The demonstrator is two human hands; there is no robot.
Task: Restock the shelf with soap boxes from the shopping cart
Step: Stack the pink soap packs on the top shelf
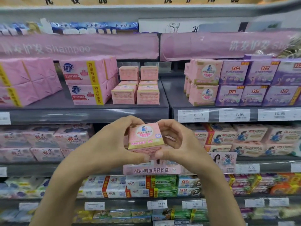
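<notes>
Fingers (pixel 126 122) of both hands are curled round one pink soap box (pixel 145 137). Left hand (pixel 107 144) wraps its left side & top corner, right hand (pixel 180 142) the right side, and the thumbs meet under the bottom front edge. Firm 2-hand grip. The box is in the air w/ its label toward the camera, in front of & below the dark shelf (pixel 81 114), not yet on it. Cart not in view.

Likely target, going by the matching print, is the small pink stack (pixel 135 93) mid-bay, just right of the big pink multipacks (pixel 88 82). Blur hides the exact count there, but there's bare shelf to the stack's right.

To do it well:
- Raise the box clear of the shelf lip before going fwd, so it doesn't catch the edge strip.
- Turn it to the same face-out as its neighbours while it's in both hands; that's easier than on the shelf.
- Set it down flat, then slide it flush against the stack, w/ fingers on the sides, not the front.
- Go slow near the stack. The boxes look light and a nudge could topple the upper ones.
</notes>
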